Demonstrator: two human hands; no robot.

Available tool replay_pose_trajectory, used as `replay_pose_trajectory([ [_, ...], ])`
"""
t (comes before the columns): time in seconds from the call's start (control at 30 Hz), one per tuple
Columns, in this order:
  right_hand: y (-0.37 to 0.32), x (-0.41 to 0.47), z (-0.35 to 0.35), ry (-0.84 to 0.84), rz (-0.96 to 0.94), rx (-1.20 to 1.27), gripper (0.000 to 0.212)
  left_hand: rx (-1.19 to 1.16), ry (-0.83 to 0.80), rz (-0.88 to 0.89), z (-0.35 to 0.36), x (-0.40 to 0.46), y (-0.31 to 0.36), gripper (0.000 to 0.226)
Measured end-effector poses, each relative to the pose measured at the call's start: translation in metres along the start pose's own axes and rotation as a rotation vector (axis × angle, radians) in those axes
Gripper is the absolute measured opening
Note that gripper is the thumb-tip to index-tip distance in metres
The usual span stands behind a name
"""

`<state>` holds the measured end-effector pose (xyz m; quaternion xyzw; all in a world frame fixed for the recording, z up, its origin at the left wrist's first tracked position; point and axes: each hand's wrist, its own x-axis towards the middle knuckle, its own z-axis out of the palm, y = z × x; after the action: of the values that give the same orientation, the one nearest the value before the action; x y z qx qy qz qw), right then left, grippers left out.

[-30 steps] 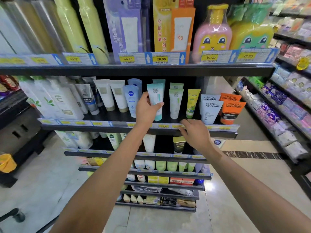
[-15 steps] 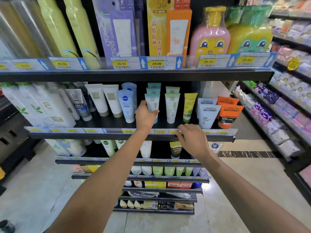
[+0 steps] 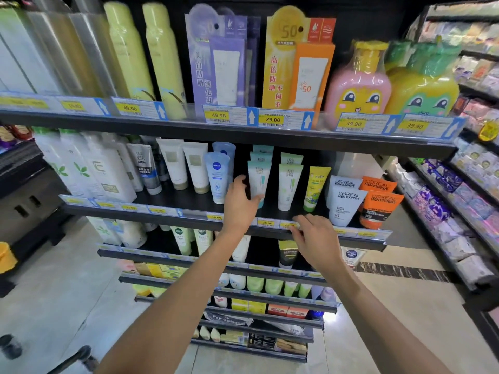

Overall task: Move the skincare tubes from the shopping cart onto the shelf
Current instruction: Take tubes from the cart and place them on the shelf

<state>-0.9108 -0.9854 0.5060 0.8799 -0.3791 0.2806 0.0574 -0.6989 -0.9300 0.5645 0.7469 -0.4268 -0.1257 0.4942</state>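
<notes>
Teal-topped skincare tube [image 3: 258,182]: stood cap-down on the second shelf [image 3: 189,197], at the front of a row of like tubes, between a blue Nivea tube [image 3: 217,178] and a green-and-white tube [image 3: 288,186]. It is gripped by the left hand [image 3: 240,203], thumb on the left side and fingers curled around the lower front. Right hand [image 3: 314,238]: rested on the price strip [image 3: 272,224] at the shelf's front edge, fingers bent over the rail, nothing pinched. L'Oréal Men Expert tubes [image 3: 348,201] are stocked to the right.
</notes>
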Motion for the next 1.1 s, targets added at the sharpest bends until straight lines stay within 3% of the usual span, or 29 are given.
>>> replay_pose_trajectory([
  [0.17, -0.029, -0.014, -0.018, -0.026, -0.028, 0.205, 0.032, 0.136, 0.012, 0.068, -0.041, -0.062, -0.014, 0.053],
  [0.37, -0.109, -0.048, -0.017, -0.259, -0.170, 0.351, 0.041, 0.454, 0.053, 0.010, -0.092, -0.151, -0.068, 0.051],
  [0.57, -0.183, -0.078, -0.004, -0.400, -0.372, 0.518, 0.041, 0.690, 0.144, -0.214, -0.137, -0.229, -0.114, 0.050],
  [0.83, -0.277, -0.111, 0.020, -0.750, -0.611, 0.618, 0.051, 0.816, 0.318, -0.520, -0.205, -0.338, -0.153, 0.056],
  [1.1, -0.427, -0.132, 0.016, -0.860, -0.877, 0.626, 0.050, 0.833, 0.498, -0.801, -0.290, -0.438, -0.185, 0.055],
])
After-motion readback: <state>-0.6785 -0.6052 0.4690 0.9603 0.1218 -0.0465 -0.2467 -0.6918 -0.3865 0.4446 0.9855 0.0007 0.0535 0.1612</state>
